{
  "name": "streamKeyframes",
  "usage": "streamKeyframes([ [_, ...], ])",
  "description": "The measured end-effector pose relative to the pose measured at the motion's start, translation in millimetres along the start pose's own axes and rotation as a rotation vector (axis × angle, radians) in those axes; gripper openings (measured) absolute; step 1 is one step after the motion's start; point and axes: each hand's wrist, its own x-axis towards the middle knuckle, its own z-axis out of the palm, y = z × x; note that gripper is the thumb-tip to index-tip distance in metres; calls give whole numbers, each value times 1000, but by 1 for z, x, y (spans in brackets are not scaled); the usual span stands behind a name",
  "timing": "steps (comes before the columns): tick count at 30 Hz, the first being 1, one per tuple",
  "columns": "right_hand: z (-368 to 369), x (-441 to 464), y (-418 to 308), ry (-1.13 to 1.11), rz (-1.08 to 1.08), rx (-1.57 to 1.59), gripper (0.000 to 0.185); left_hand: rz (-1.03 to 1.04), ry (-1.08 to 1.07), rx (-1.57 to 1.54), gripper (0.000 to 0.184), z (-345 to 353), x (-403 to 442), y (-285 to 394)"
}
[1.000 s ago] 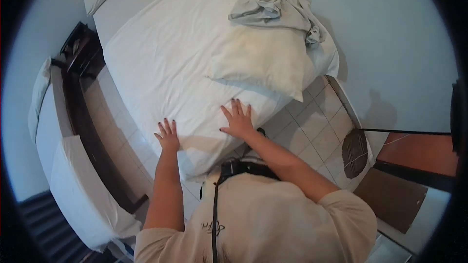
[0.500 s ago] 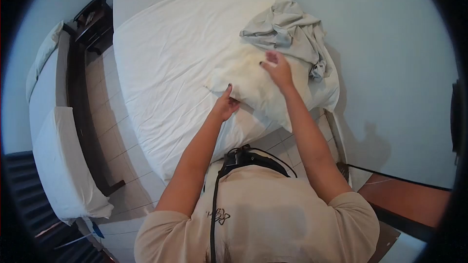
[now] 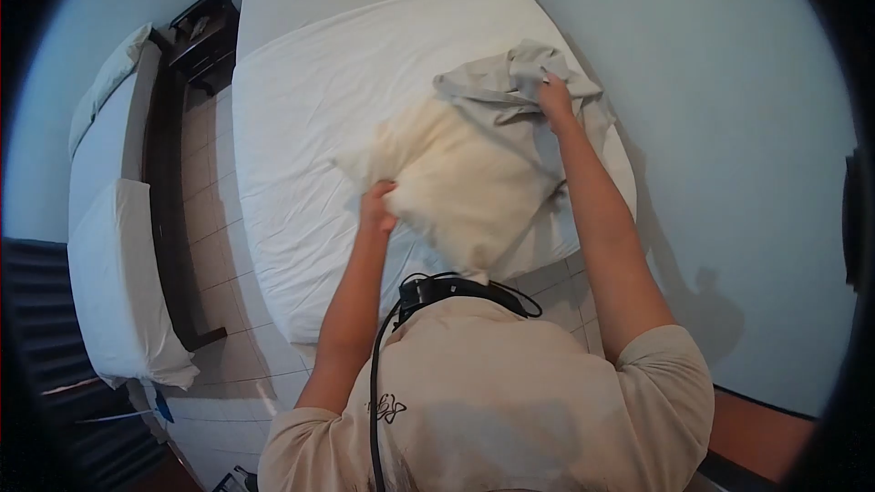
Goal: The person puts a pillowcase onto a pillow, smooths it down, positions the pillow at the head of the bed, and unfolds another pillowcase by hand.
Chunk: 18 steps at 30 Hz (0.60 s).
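A cream pillow (image 3: 465, 182) lies tilted over the near part of the bed, slightly blurred. My left hand (image 3: 378, 208) grips its left edge, fingers closed on it. Further up and to the right, my right hand (image 3: 554, 98) is closed on a crumpled grey cloth (image 3: 497, 82), perhaps a pillowcase. The cloth is bunched beside the pillow's upper right side, and part of it runs down behind the pillow. Beneath both is the bed's white sheet (image 3: 301, 118).
A second bed (image 3: 105, 264) with a dark frame stands to the left, across a tiled floor strip (image 3: 214, 246). A dark nightstand (image 3: 200, 36) sits between the beds at the far end. A pale wall (image 3: 711, 128) borders the right side.
My left hand has taken hold of the pillow and shifted it left. My right hand has moved up and right from above the pillow and gripped the grey cloth.
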Motion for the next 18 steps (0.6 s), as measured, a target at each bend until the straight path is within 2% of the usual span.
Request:
streamKeyframes([
  [1, -8, 6, -9, -107, 162, 567, 27, 12, -28, -8, 22, -25, 4, 10],
  [2, -21, 15, -19, -116, 147, 564, 27, 43, 31, 21, 25, -36, -4, 21],
  [4, -49, 25, -39, -289, 225, 1160, 33, 142, 178, 21, 33, -54, -12, 36],
  [5, -63, 21, -49, -293, 212, 1169, 33, 310, 351, 105, 34, -56, -21, 35],
  [6, -78, 19, -63, -380, 139, 1230, 32, 320, 346, 105, 34, -66, -14, 45],
  [8, -101, 12, -89, -474, 56, 1289, 31, 277, 787, 724, 33, -94, 3, 61],
  [10, -114, 9, -121, -681, -80, 1328, 30, 536, 663, 730, 28, -10, 6, 70],
  [11, -117, 9, -136, -727, -114, 1345, 31, 542, 514, 757, 29, 27, 17, 77],
  [12, -118, 7, -151, -739, -128, 1344, 31, 461, 320, 727, 31, 70, 22, 84],
  [14, -118, -3, -177, -1040, -196, 1403, 31, 189, 53, 551, 48, 158, 20, 91],
  [16, -114, -11, -203, -1046, -212, 1367, 30, 139, -157, 597, 64, 208, 31, 94],
  [18, -111, -27, -228, -1039, -224, 1338, 30, 94, -122, 699, 71, 245, 19, 100],
])
